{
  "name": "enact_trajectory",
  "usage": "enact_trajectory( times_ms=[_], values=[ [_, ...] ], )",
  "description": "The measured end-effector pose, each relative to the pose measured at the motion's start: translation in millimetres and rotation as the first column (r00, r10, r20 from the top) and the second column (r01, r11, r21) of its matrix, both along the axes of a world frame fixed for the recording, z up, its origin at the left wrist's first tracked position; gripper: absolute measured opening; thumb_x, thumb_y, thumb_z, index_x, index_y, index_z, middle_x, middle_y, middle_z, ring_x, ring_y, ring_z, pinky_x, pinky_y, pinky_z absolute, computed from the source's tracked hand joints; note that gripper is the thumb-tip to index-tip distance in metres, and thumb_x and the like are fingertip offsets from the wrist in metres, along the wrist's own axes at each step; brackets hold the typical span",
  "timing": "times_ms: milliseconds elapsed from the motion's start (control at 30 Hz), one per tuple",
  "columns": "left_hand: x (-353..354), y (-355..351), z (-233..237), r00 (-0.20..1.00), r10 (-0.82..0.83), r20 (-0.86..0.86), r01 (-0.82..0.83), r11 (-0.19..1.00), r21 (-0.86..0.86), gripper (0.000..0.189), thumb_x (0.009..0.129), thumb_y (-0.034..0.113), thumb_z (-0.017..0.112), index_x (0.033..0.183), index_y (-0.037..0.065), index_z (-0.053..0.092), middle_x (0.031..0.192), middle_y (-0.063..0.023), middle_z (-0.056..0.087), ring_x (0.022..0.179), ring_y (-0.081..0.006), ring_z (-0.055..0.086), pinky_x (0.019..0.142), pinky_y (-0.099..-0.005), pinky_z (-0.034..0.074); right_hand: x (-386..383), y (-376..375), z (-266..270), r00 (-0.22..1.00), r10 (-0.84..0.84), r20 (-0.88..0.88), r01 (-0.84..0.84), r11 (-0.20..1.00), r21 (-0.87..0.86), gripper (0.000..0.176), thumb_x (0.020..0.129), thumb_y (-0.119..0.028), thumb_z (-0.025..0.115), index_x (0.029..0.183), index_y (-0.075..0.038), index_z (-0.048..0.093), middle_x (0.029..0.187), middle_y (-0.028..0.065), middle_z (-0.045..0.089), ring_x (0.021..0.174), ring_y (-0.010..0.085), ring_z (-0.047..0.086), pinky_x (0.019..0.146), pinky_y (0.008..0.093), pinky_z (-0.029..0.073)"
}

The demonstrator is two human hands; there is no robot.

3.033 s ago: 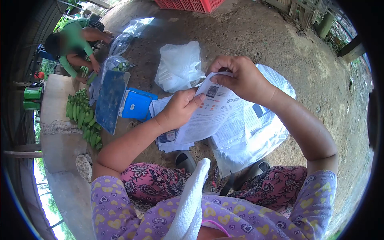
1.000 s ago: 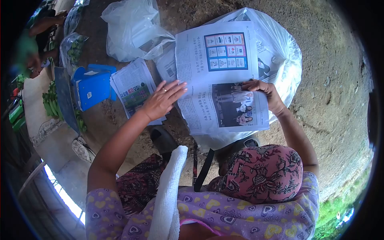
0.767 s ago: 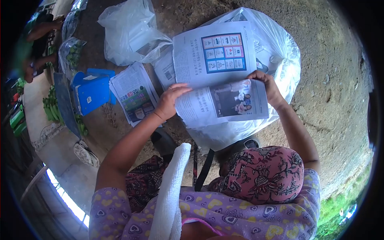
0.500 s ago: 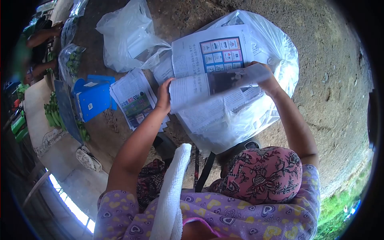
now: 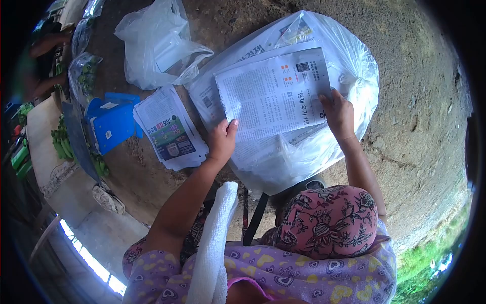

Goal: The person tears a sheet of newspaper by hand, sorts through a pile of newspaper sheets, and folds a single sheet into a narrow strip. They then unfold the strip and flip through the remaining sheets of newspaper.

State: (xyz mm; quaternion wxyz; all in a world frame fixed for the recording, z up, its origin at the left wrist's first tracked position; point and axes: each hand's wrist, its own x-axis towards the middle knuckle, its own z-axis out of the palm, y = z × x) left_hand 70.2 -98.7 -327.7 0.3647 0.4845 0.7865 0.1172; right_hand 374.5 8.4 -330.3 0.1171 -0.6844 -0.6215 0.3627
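Observation:
A newspaper sheet [image 5: 276,93] lies flat over a clear plastic bag [image 5: 324,159] that holds more newspaper. At the sheet's lower left edge my left hand [image 5: 223,139] pinches the paper between thumb and fingers. My right hand [image 5: 338,114] grips the right edge, thumb on top. To the left of the bag rests a stack of cut newspaper [image 5: 169,126] with a green and dark printed picture on top.
Another clear bag [image 5: 154,48] sits at the upper left. A blue scale [image 5: 114,121] stands left of the stack, near green bananas [image 5: 62,143]. Another person's arms [image 5: 48,45] show at the far left. A white towel [image 5: 215,243] hangs in front of my body.
The sheet that was lifted and folding over between my hands now lies flat, showing a different page. My left hand has moved right and slightly down; my right hand is slightly lower.

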Motion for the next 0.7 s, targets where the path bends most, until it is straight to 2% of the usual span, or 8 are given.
enact_trajectory(
  times_ms=[133, 300, 400, 500, 633, 700],
  values=[
    [5, -2, 3, 1.0, 0.026, 0.001, -0.026, 1.0, 0.015, 0.041, 0.092, 0.035, 0.053, 0.071, -0.001, 0.051, 0.059, -0.0191, 0.054, 0.053, -0.0348, 0.053, 0.052, -0.0431, 0.04, -1, 1, 5, 0.997, -0.055, -0.055, 0.054, 0.999, -0.006, 0.027, 0.087, -0.027, 0.061, 0.078, -0.002, 0.052, 0.063, 0.0192, 0.06, 0.061, 0.0384, 0.06, 0.055, 0.0435, 0.045],
    [14, -7, 2, 0.999, 0.028, -0.038, -0.025, 0.996, 0.091, 0.039, 0.092, 0.034, 0.051, 0.072, 0.0, 0.052, 0.062, -0.0211, 0.056, 0.059, -0.0394, 0.056, 0.054, -0.0456, 0.041, -3, -3, 2, 0.999, -0.036, 0.028, 0.034, 0.998, 0.055, 0.025, 0.086, -0.026, 0.061, 0.081, -0.003, 0.053, 0.062, 0.0171, 0.061, 0.06, 0.0363, 0.061, 0.055, 0.0432, 0.046],
    [12, -6, 3, 0.991, -0.03, -0.129, 0.029, 0.999, -0.017, 0.037, 0.092, 0.034, 0.051, 0.074, 0.001, 0.053, 0.065, -0.0216, 0.057, 0.062, -0.0414, 0.056, 0.056, -0.0472, 0.042, -3, -4, -3, 0.996, -0.027, 0.081, 0.02, 0.995, 0.093, 0.023, 0.086, -0.026, 0.062, 0.085, -0.005, 0.054, 0.062, 0.0159, 0.061, 0.06, 0.0355, 0.062, 0.055, 0.0429, 0.047],
    [13, -2, 8, 0.978, -0.102, -0.184, 0.094, 0.994, -0.054, 0.036, 0.092, 0.034, 0.051, 0.075, 0.002, 0.053, 0.065, -0.0211, 0.058, 0.063, -0.0417, 0.057, 0.057, -0.0483, 0.043, -5, 1, -3, 0.987, -0.006, 0.159, -0.015, 0.992, 0.128, 0.023, 0.085, -0.027, 0.062, 0.088, -0.006, 0.054, 0.063, 0.0153, 0.062, 0.06, 0.0352, 0.062, 0.055, 0.0426, 0.047],
    [14, -2, 1, 0.963, -0.115, -0.242, 0.116, 0.993, -0.01, 0.035, 0.092, 0.034, 0.05, 0.075, 0.004, 0.054, 0.066, -0.0204, 0.059, 0.064, -0.0415, 0.058, 0.057, -0.0489, 0.044, -5, 6, -9, 0.979, 0.023, 0.201, -0.058, 0.984, 0.169, 0.024, 0.085, -0.03, 0.062, 0.089, -0.007, 0.055, 0.063, 0.0158, 0.062, 0.06, 0.0358, 0.062, 0.056, 0.044, 0.048],
    [14, -2, -2, 0.961, -0.117, -0.251, 0.118, 0.993, -0.012, 0.035, 0.092, 0.034, 0.05, 0.076, 0.004, 0.054, 0.067, -0.0199, 0.059, 0.064, -0.0414, 0.058, 0.057, -0.0491, 0.045, -5, 8, -11, 0.98, -0.01, 0.199, -0.028, 0.981, 0.19, 0.025, 0.085, -0.031, 0.062, 0.088, -0.007, 0.057, 0.064, 0.0159, 0.063, 0.061, 0.0363, 0.062, 0.057, 0.0449, 0.047]
  ],
)
